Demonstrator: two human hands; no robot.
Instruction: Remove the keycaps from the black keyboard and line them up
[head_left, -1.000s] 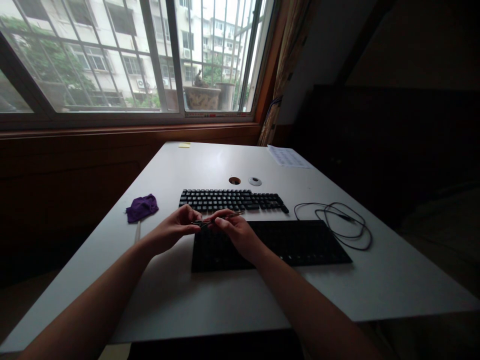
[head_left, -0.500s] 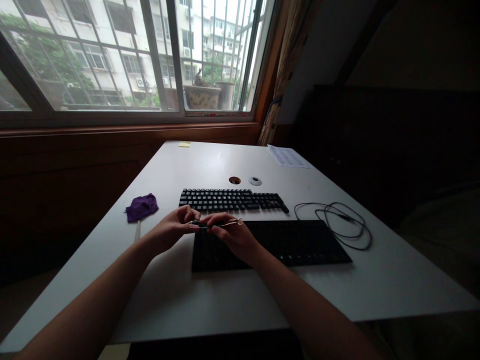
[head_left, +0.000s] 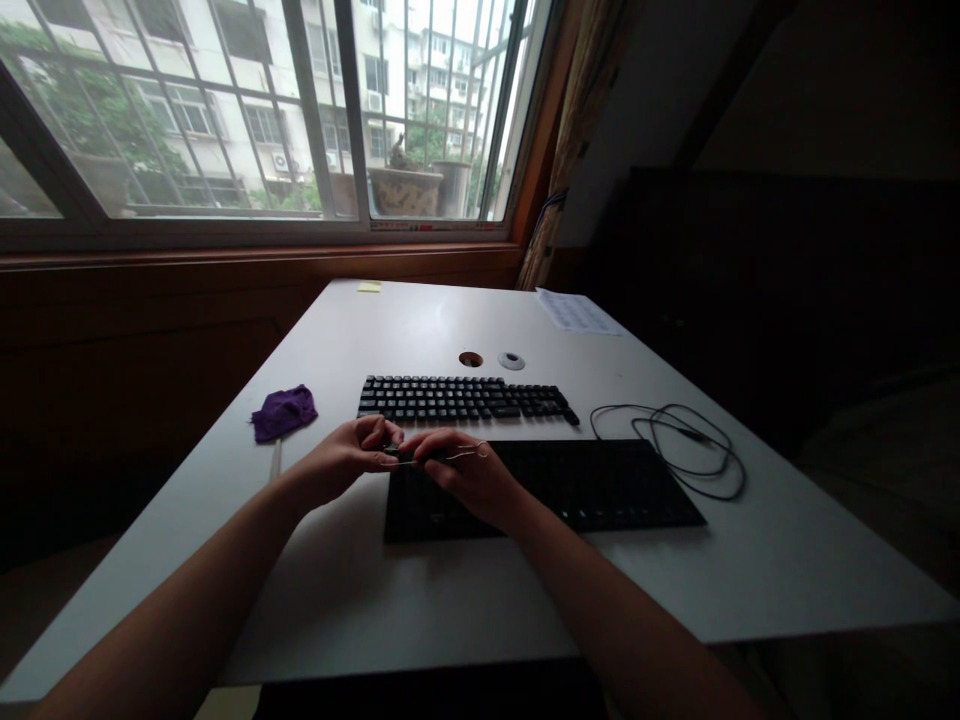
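Both hands meet above the left end of a black keyboard base (head_left: 585, 490). My left hand (head_left: 349, 460) is closed, pinching a small dark piece (head_left: 392, 450) that looks like a keycap; the fingers partly cover it. In my closed right hand (head_left: 465, 475) is a wire keycap puller (head_left: 459, 453). Its looped end sticks out to the right, and its thin wires reach toward the left fingertips. Beyond the hands, several black keycaps (head_left: 450, 398) lie in rows, in the layout of a keyboard.
A purple cloth (head_left: 285, 412) on a pale stick lies at the left. The coiled black cable (head_left: 720, 450) is on the right. Farther back are a cable hole (head_left: 471, 359), its round cover (head_left: 511, 361), printed paper (head_left: 577, 312) and a yellow note (head_left: 369, 287).
The fingers and the puller shift slightly; its wires sit a little lower at the left fingertips. The small dark piece shows less between the hands. The rest stays put.
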